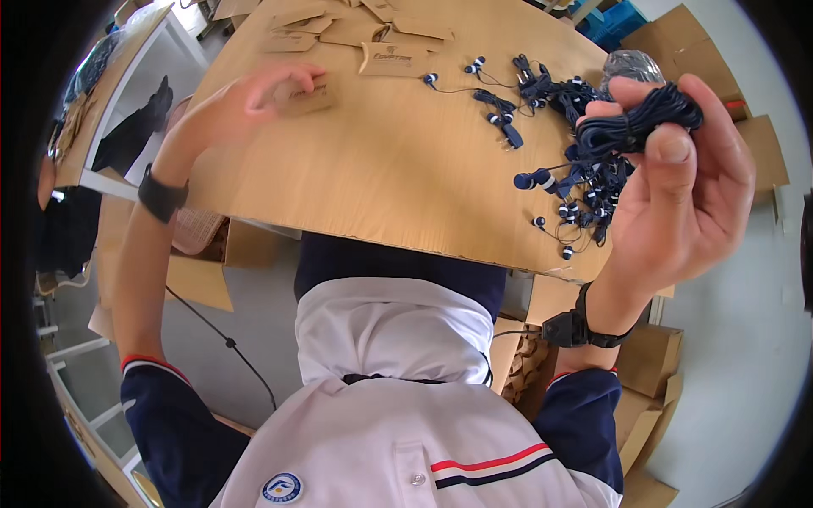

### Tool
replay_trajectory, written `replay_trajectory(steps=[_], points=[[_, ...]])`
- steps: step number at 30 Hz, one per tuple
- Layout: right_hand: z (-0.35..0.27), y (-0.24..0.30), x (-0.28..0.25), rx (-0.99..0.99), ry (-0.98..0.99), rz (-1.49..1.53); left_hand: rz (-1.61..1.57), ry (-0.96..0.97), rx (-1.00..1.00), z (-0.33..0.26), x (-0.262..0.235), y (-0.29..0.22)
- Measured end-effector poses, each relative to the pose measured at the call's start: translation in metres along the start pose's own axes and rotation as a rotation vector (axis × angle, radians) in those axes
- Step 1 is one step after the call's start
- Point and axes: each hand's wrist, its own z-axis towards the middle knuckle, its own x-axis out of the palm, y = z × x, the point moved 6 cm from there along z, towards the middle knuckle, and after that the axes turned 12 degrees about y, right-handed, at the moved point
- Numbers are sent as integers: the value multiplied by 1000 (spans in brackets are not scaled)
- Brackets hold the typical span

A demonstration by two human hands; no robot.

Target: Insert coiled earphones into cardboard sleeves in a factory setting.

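In my raised right hand (677, 186), a coiled bundle of dark blue earphone cable (631, 127) is pinched between thumb and fingers. It hangs above the right side of the table. At the upper left, my left hand (258, 95) is a little blurred by motion, its fingers curved round a small brown cardboard box (306, 97). That box is smeared too, and part of it is behind the fingers. Below and beside my right hand lies a heap of dark blue and white earphones (593, 190). A few loose earphones (500, 110) lie to the left of the heap.
Several flat brown boxes (394, 59) lie at the table's far side. A clear plastic bag (631, 69) sits behind the earphones. The wooden table's (373, 178) near edge crosses in front of me. Open cardboard cartons (656, 364) stand at the right, and a shelf (127, 93) at the left.
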Motion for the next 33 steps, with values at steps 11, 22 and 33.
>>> replay_trajectory(steps=[11, 22, 33], points=[[3, -1, -22, 25, 76, 55, 266, -104, -138, -3, 74, -124], [-6, -2, -32, 65, 19, 33, 420, 3, 16, 28, 79, -110], [7, 14, -53, -50, 11, -43, -198, -102, 138, 22, 105, -168]])
